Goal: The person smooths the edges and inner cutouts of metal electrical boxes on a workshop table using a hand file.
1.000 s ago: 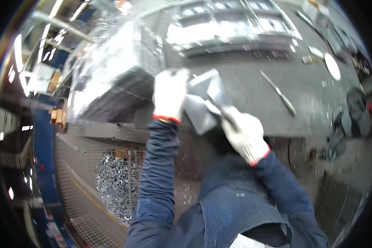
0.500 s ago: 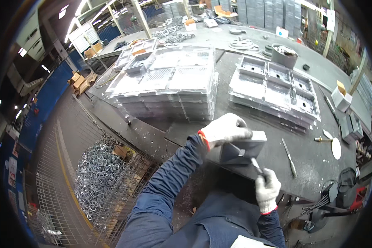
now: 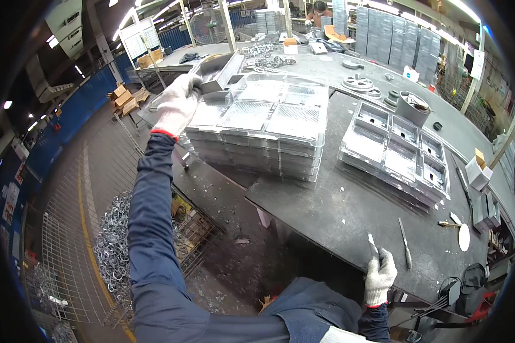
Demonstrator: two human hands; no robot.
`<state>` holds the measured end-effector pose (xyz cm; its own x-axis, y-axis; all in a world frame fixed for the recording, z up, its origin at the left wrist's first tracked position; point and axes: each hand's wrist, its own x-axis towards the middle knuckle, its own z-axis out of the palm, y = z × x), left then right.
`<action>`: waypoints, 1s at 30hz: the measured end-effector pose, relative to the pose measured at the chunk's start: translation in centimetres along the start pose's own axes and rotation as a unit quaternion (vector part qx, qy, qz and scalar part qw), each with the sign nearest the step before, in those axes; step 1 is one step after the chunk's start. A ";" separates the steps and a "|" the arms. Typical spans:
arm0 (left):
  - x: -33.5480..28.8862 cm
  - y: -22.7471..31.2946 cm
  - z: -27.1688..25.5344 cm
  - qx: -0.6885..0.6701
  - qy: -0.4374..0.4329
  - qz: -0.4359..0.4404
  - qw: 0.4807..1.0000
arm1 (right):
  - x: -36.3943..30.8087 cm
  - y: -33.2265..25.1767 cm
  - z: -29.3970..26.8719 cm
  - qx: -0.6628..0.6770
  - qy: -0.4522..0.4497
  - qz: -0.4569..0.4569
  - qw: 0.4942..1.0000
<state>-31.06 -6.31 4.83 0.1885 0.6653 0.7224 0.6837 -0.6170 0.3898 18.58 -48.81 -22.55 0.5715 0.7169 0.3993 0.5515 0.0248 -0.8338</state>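
Observation:
My left hand (image 3: 180,104), in a white knit glove with a red cuff, reaches far out to the left. Its fingers grip the edge of a grey box-shaped part (image 3: 216,79), tilted over the far left corner of a stack of clear plastic trays (image 3: 254,140). Whether the part touches the tray cannot be made out. Close to the table's front edge, my gloved right hand (image 3: 380,273) is closed round a small narrow-bladed hand tool (image 3: 373,243), its pale tip pointing up. A second slim hand tool (image 3: 405,243) lies on the dark table just right of that hand.
A lower stack of compartment trays (image 3: 392,151) sits to the right, near a round grey tub (image 3: 413,108). Boxlike grey parts (image 3: 486,211) and a white disc (image 3: 464,237) lie farther right. A wire cage (image 3: 68,257) of metal rings stands below left. Another person (image 3: 319,14) is at the back.
My left hand has carried the grey part from the table's front edge to the far left, over the tray stack. My right hand stays low with the tool, now apart from the part.

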 end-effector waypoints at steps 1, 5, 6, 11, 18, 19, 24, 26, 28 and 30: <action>0.1 0.2 0.8 0.074 0.010 0.031 0.997 | 0.0 -0.1 -0.3 -0.002 0.005 0.000 1.000; -1.2 -4.2 2.9 0.214 -0.084 0.010 0.973 | -0.1 -0.2 -0.4 -0.075 0.002 -0.017 0.997; -1.8 -4.8 3.3 0.186 -0.086 -0.005 0.979 | -0.3 -0.1 -0.5 -0.097 0.002 -0.021 0.995; -3.4 -8.4 0.1 0.194 -0.096 -0.033 0.976 | -0.8 -0.6 0.2 -0.123 -0.010 -0.028 0.992; -4.6 -1.5 6.8 0.207 -0.119 0.130 0.962 | -0.4 -1.5 0.1 -0.148 0.048 -0.079 0.985; -5.4 -1.2 7.7 0.264 -0.129 0.110 0.950 | -0.2 -2.0 0.3 -0.149 0.045 -0.073 0.985; -4.9 -2.8 6.1 0.238 -0.171 0.028 0.956 | 0.4 -3.1 0.0 -0.133 0.008 -0.055 0.990; -4.9 -0.1 6.6 0.267 -0.088 0.089 0.956 | 0.4 -2.5 -1.4 -0.105 -0.004 -0.049 0.993; -5.5 5.9 8.0 0.258 0.057 0.171 0.949 | 0.7 -2.0 -1.8 -0.088 0.014 -0.050 0.995; -5.7 13.9 10.9 0.122 0.101 0.204 0.966 | 1.0 -2.9 -2.2 -0.107 0.010 -0.092 0.990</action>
<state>-14.92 -14.08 -0.13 0.3521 0.2770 0.8940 0.7323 -0.6763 -0.0789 18.90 -49.64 -18.89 0.4600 0.6993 0.5471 0.7623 0.0049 -0.6472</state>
